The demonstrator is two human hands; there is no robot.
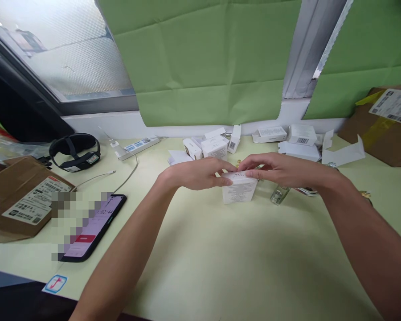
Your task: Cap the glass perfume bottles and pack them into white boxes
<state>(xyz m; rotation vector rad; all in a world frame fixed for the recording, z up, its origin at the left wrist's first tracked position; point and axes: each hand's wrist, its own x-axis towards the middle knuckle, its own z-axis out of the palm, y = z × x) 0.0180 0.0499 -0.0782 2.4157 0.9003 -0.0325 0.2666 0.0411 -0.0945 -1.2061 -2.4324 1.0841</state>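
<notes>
A small white printed carton (239, 192) stands upright on the pale table, its top face closed flat as far as I can see. My left hand (203, 173) grips its top left corner, thumb in front and fingers behind. From the other side my right hand (270, 169) holds the top right edge, the thumb lying on the upper face. Some fingertips are hidden behind the carton. Just right of it a small clear glass bottle (280, 195) lies tilted below my right wrist. A bit of gold-coloured metal (238, 163) shows between the hands.
Several white cartons (214, 147) lie behind my hands, with more cartons (302, 134) at the back right. Brown parcels (384, 129) flank the table. On the left are a phone (96, 227), a power strip (138, 148) and a black head strap (75, 152).
</notes>
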